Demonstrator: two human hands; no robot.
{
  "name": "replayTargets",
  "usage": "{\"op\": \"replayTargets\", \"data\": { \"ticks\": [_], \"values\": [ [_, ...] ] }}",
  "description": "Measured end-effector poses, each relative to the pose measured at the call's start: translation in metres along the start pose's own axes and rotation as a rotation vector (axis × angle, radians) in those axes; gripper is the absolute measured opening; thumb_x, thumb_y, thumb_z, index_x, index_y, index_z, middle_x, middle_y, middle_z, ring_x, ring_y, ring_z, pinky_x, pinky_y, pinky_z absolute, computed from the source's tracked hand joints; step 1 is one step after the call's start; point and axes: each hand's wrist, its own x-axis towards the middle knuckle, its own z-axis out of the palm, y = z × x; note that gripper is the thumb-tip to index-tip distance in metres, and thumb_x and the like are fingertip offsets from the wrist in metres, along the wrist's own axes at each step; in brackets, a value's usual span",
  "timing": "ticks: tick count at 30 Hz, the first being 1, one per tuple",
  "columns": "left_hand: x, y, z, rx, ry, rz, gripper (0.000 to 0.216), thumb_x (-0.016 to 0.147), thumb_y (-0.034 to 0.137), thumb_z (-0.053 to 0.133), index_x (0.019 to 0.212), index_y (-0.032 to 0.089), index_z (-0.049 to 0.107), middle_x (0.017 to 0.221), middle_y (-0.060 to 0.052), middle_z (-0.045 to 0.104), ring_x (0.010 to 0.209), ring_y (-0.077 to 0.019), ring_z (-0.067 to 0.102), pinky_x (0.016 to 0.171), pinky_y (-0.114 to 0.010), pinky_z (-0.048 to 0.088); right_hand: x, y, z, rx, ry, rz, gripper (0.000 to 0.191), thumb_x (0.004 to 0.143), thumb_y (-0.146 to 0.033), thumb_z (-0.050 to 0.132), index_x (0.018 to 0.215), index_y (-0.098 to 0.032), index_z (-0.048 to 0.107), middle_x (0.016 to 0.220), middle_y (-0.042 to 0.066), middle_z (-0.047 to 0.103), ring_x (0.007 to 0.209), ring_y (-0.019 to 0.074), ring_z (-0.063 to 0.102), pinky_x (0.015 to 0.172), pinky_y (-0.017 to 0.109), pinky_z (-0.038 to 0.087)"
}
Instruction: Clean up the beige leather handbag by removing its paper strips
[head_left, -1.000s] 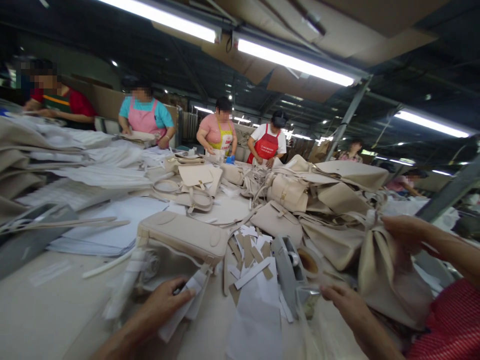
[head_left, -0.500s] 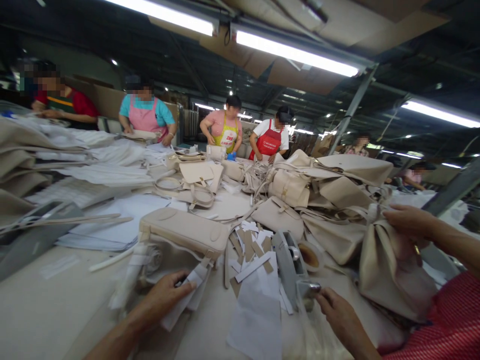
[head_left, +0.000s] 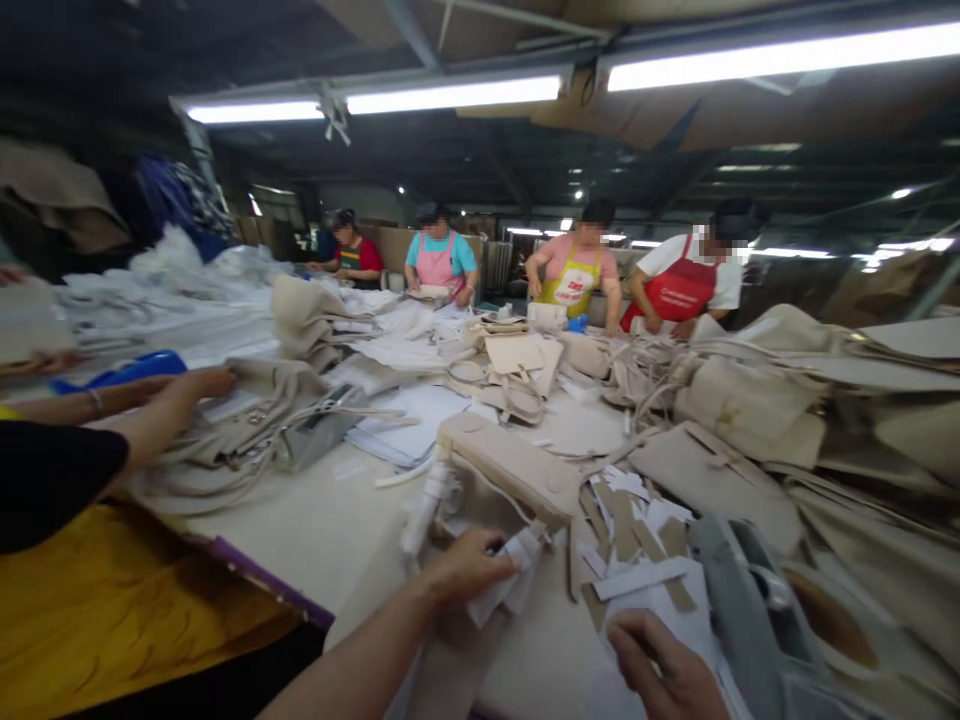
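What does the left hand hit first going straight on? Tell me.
The left hand already touches the white paper strip; straight ahead it would likely meet the beige handbag lying just beyond, though depth is hard to judge.

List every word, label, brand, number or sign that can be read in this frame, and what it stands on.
No text can be read in this frame.
White print on the chest of the red apron worn by a person across the table: too small and blurred to read.
The paper strip under the left hand, the paper strips by the right hand, the beige handbag and the tape dispenser: no lettering visible.
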Motion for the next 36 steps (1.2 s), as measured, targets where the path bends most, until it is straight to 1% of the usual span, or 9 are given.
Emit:
{"op": "replayTargets", "data": {
  "ticks": [3, 5, 7, 11, 19, 24, 29, 33, 36],
  "values": [
    [-0.003, -0.003, 0.001, 0.019, 0.031, 0.014, 0.032, 0.068, 0.034, 0.057, 0.09, 0.012, 0.067, 0.078, -0.004, 0.066, 0.07, -0.0177, 0.057, 0.059, -0.024, 0.04, 0.03, -0.032, 0.044, 0.11, -0.06, -0.046, 0.033, 0.083, -0.051, 0.041, 0.07, -0.022, 0.051, 0.058, -0.003, 0.052, 0.057, 0.0133, 0.05, 0.057, 0.023, 0.039],
    [-0.004, -0.003, 0.002, 0.056, 0.046, 0.022, 0.031, 0.068, 0.034, 0.057, 0.089, 0.012, 0.067, 0.077, -0.003, 0.065, 0.07, -0.0175, 0.056, 0.058, -0.024, 0.04, 0.042, -0.038, 0.059, 0.152, -0.103, -0.046, 0.03, 0.084, -0.048, 0.042, 0.07, -0.022, 0.05, 0.058, -0.004, 0.05, 0.058, 0.0131, 0.049, 0.058, 0.023, 0.038],
    [-0.005, -0.001, 0.001, 0.078, 0.049, 0.023, 0.032, 0.068, 0.034, 0.056, 0.089, 0.013, 0.067, 0.077, -0.003, 0.065, 0.07, -0.0175, 0.055, 0.058, -0.024, 0.039, 0.048, -0.036, 0.065, 0.171, -0.122, -0.029, 0.028, 0.084, -0.046, 0.043, 0.071, -0.022, 0.051, 0.057, -0.004, 0.048, 0.057, 0.0132, 0.048, 0.058, 0.024, 0.038],
    [-0.005, 0.001, 0.0, 0.09, 0.04, 0.054, 0.032, 0.068, 0.034, 0.056, 0.089, 0.013, 0.067, 0.08, -0.003, 0.066, 0.074, -0.0183, 0.056, 0.061, -0.024, 0.04, 0.058, -0.029, 0.07, 0.177, -0.11, 0.008, 0.029, 0.083, -0.046, 0.044, 0.069, -0.022, 0.051, 0.054, -0.005, 0.047, 0.055, 0.0136, 0.047, 0.057, 0.025, 0.037],
    [-0.002, -0.008, 0.0, 0.111, 0.045, 0.094, 0.034, 0.07, 0.036, 0.056, 0.093, 0.013, 0.067, 0.083, -0.003, 0.067, 0.078, -0.0192, 0.056, 0.063, -0.025, 0.04, 0.067, -0.036, 0.082, 0.048, -0.029, 0.042, 0.03, 0.081, -0.047, 0.045, 0.067, -0.022, 0.054, 0.061, -0.001, 0.058, 0.062, 0.0174, 0.054, 0.06, 0.028, 0.038],
    [-0.004, -0.007, -0.001, 0.108, 0.009, 0.115, 0.032, 0.069, 0.031, 0.055, 0.094, 0.014, 0.066, 0.082, -0.003, 0.065, 0.076, -0.0179, 0.056, 0.062, -0.023, 0.04, 0.067, -0.033, 0.086, 0.026, 0.006, 0.037, 0.029, 0.081, -0.046, 0.045, 0.067, -0.022, 0.055, 0.063, 0.001, 0.061, 0.065, 0.0192, 0.058, 0.06, 0.029, 0.041],
    [-0.004, -0.006, 0.001, 0.119, 0.004, 0.071, 0.042, 0.064, 0.042, 0.065, 0.095, 0.015, 0.065, 0.082, -0.001, 0.064, 0.075, -0.0178, 0.054, 0.062, -0.024, 0.039, 0.069, -0.031, 0.088, 0.015, 0.028, 0.024, 0.026, 0.081, -0.043, 0.046, 0.066, -0.023, 0.053, 0.062, 0.0, 0.061, 0.062, 0.0186, 0.058, 0.059, 0.029, 0.04],
    [0.001, -0.007, 0.006, 0.127, 0.103, 0.073, 0.037, 0.073, 0.045, 0.054, 0.086, 0.013, 0.067, 0.078, -0.003, 0.064, 0.074, -0.0181, 0.054, 0.063, -0.025, 0.038, 0.067, -0.032, 0.084, 0.058, -0.012, 0.009, 0.028, 0.082, -0.044, 0.044, 0.066, -0.023, 0.051, 0.062, -0.001, 0.059, 0.063, 0.0178, 0.056, 0.059, 0.028, 0.039],
    [0.003, -0.007, 0.006, 0.087, 0.084, 0.043, 0.037, 0.073, 0.043, 0.053, 0.087, 0.011, 0.067, 0.076, -0.003, 0.063, 0.07, -0.0171, 0.053, 0.06, -0.025, 0.037, 0.066, -0.03, 0.08, 0.124, -0.09, -0.028, 0.022, 0.081, -0.039, 0.045, 0.071, -0.022, 0.054, 0.067, -0.001, 0.06, 0.066, 0.0174, 0.056, 0.062, 0.028, 0.04]
  ]
}}
